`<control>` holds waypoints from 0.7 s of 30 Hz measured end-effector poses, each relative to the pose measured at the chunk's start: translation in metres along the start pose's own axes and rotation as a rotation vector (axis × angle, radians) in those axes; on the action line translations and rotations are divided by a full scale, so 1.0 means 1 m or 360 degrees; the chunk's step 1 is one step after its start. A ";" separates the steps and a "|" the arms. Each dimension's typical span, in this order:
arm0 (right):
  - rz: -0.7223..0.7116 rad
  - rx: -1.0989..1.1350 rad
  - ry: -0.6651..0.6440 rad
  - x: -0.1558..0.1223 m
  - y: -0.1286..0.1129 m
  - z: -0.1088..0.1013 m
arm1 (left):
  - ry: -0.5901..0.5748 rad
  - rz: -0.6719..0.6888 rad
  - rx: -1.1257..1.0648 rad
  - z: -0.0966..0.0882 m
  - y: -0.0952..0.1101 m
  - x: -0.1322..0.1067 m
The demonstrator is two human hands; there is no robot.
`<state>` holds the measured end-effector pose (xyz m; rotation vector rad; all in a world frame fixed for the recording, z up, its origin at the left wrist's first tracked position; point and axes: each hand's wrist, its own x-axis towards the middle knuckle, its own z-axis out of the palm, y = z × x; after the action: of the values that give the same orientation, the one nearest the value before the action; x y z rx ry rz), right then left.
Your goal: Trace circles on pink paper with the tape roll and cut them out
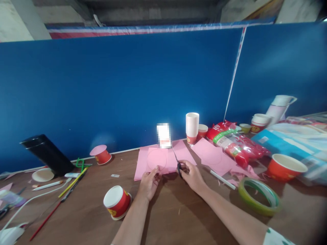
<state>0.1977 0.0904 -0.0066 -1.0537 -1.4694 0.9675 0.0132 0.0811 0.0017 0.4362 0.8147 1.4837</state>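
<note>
My left hand point(151, 182) pinches the lower edge of a small pink paper sheet point(156, 159) that has a circle drawn on it. In my right hand point(190, 175) is a pair of scissors point(175, 157) with black handles, its blades pointing up and away, just right of that sheet. Beneath both lies a stack of larger pink paper point(140, 163). A blurred-out white object point(163, 135) stands at the back of the stack against the blue panel. Whether the blades touch the paper I cannot tell.
An upside-down red paper cup point(119, 206) stands by my left forearm. To the right are a tape roll point(259, 197), pink scraps point(217, 158), a white tube point(222, 179), a stack of cups point(192, 126) and a red plastic pack point(230, 141). A black cylinder point(47, 154) leans at left.
</note>
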 end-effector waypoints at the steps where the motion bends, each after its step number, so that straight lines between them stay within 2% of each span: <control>1: 0.0000 -0.0003 -0.0001 0.000 0.000 0.000 | -0.0001 -0.0002 -0.0002 0.000 0.000 0.000; 21: -0.0015 -0.0007 0.0008 0.000 0.003 0.000 | 0.0030 0.0001 0.0007 -0.001 -0.002 0.001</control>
<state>0.1979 0.0912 -0.0090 -1.0509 -1.4719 0.9548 0.0134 0.0817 -0.0005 0.4262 0.8329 1.4889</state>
